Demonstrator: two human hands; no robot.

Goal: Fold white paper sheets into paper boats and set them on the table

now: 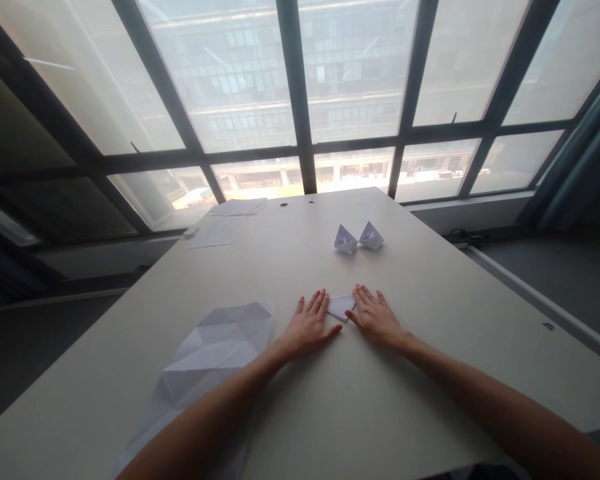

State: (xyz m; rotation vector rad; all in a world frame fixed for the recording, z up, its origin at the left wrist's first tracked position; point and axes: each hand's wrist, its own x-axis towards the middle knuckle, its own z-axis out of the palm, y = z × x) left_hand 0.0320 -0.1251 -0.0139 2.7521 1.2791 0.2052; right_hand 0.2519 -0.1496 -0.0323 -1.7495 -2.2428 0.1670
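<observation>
A small folded piece of white paper (341, 307) lies flat on the table between my two hands, its lower corner pointing toward me. My left hand (310, 323) rests palm down at its left edge, fingers stretched out. On the other side, my right hand (376, 317) lies flat with its fingers over the paper's right edge and its thumb on the lower right side. Parts of the paper under the fingers are hidden. Beyond the hands stand two folded paper boats, the left boat (345, 240) and the right boat (371, 236), side by side.
A large creased sheet of paper (215, 347) lies at the left, partly beneath my left forearm. Several flat white sheets (237, 207) are at the table's far left corner. The white table (455, 347) reaches toward a wall of windows (250, 80).
</observation>
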